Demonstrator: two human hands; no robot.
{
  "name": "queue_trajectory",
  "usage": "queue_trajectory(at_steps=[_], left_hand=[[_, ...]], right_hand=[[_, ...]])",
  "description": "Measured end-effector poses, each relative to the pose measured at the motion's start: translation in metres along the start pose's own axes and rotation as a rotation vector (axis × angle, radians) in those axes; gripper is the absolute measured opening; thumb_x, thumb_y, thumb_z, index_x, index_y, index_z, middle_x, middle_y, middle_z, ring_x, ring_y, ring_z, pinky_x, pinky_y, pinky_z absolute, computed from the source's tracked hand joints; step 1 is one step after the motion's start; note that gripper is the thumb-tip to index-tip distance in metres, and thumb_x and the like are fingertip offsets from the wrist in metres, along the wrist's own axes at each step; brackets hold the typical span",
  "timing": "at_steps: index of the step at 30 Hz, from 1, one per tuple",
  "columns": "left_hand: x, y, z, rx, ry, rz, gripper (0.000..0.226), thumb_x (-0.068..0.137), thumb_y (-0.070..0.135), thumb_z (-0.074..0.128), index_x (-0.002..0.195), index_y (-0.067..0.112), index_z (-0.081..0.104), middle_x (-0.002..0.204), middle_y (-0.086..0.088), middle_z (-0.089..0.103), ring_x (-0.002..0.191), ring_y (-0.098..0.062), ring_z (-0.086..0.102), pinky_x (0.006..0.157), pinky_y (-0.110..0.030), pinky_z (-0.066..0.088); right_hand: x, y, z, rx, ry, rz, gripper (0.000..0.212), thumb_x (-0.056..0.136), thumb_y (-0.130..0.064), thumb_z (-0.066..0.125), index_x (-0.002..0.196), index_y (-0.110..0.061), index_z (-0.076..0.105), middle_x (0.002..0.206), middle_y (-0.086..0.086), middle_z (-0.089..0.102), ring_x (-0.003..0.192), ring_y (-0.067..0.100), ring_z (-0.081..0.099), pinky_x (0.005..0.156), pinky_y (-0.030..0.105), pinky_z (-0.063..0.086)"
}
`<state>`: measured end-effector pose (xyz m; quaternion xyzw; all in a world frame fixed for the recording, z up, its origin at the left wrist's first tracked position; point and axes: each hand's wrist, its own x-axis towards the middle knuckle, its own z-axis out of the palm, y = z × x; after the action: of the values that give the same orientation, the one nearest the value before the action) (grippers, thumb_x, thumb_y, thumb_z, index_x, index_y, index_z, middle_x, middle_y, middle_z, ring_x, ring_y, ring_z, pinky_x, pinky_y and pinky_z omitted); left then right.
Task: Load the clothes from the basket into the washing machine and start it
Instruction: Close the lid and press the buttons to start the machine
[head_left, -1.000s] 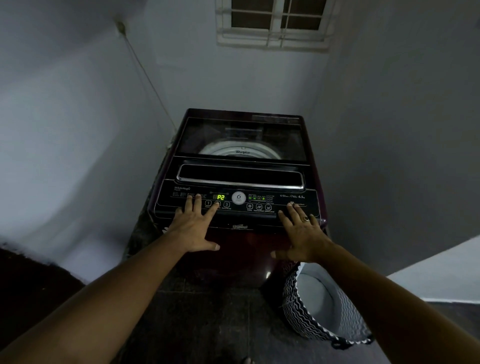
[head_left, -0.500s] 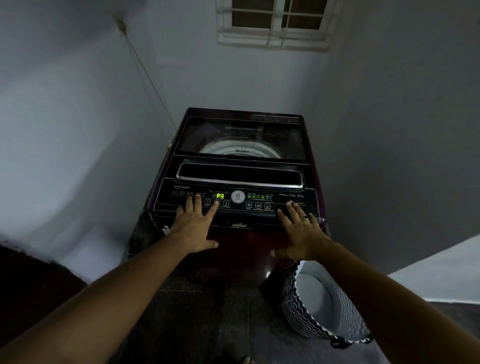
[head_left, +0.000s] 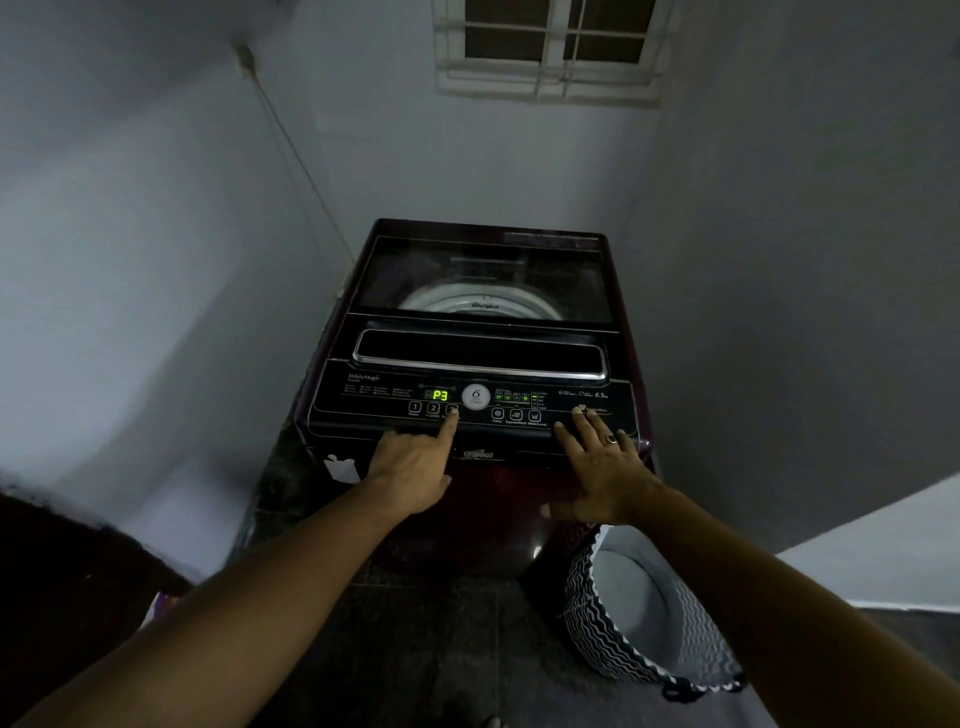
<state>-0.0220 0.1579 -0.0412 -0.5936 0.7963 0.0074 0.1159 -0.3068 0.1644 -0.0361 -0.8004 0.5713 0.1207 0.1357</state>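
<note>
the washing machine (head_left: 483, 364) sits in the corner of a dim room, a dark maroon top-loader with its glass lid (head_left: 483, 278) shut, and you can see the pale drum rim with the brand name through it. along the front edge runs the black control panel (head_left: 363, 400), where the little green display (head_left: 440, 395) reads p3 and a few small green indicator lights glow just to the right of the round badge in the middle. the left hand (head_left: 410, 467) has its index finger stretched out with the tip resting on the third button (head_left: 452, 409) of the numbered row (the other fingers are curled back under, gripping nothing). the right hand (head_left: 602, 467) lies flat with its fingers spread and relaxed on the right end of the panel, a ring (head_left: 611, 439) on one finger, also gripping nothing. on the floor just beside the machine's front right corner stands the laundry basket (head_left: 597, 613), round with a black-and-white zigzag pattern outside and a plain pale lining inside, and what shows of the inside looks bare. the floor (head_left: 415, 649) is dark tile. pale walls close in on both sides, a thin cord (head_left: 296, 145) runs down the left one toward the machine, and there's a white-framed window (head_left: 550, 52) high up on the back wall.
</note>
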Motion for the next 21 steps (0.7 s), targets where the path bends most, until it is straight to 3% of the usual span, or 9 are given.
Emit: queue_trajectory(at_steps=[6, 14, 21], left_hand=[[-0.004, 0.000, 0.008, -0.086, -0.022, 0.002, 0.104, 0.095, 0.049, 0.059, 0.158, 0.023, -0.019, 0.082, 0.004, 0.067, 0.070, -0.016, 0.064, 0.079, -0.040, 0.054], [0.001, 0.004, 0.004, -0.069, -0.032, -0.025, 0.105, 0.094, 0.056, 0.057, 0.158, 0.017, -0.015, 0.082, 0.005, 0.068, 0.071, -0.016, 0.065, 0.084, -0.041, 0.052], [0.004, 0.002, -0.008, -0.032, -0.065, -0.023, 0.102, 0.094, 0.055, 0.059, 0.160, 0.019, -0.010, 0.089, 0.002, 0.068, 0.078, -0.018, 0.065, 0.079, -0.037, 0.050]], right_hand=[[0.000, 0.000, 0.000, 0.005, 0.001, 0.002, 0.132, 0.069, -0.091, 0.052, 0.161, -0.020, -0.009, 0.166, 0.015, -0.020, 0.154, 0.033, -0.018, 0.121, 0.062, 0.002], [0.000, 0.001, 0.001, 0.003, 0.010, 0.000, 0.132, 0.068, -0.092, 0.051, 0.161, -0.019, -0.009, 0.166, 0.016, -0.019, 0.154, 0.034, -0.018, 0.122, 0.063, 0.003], [0.001, 0.001, 0.003, -0.002, 0.006, 0.004, 0.133, 0.068, -0.093, 0.050, 0.161, -0.019, -0.010, 0.166, 0.016, -0.021, 0.154, 0.034, -0.019, 0.122, 0.063, 0.002]])
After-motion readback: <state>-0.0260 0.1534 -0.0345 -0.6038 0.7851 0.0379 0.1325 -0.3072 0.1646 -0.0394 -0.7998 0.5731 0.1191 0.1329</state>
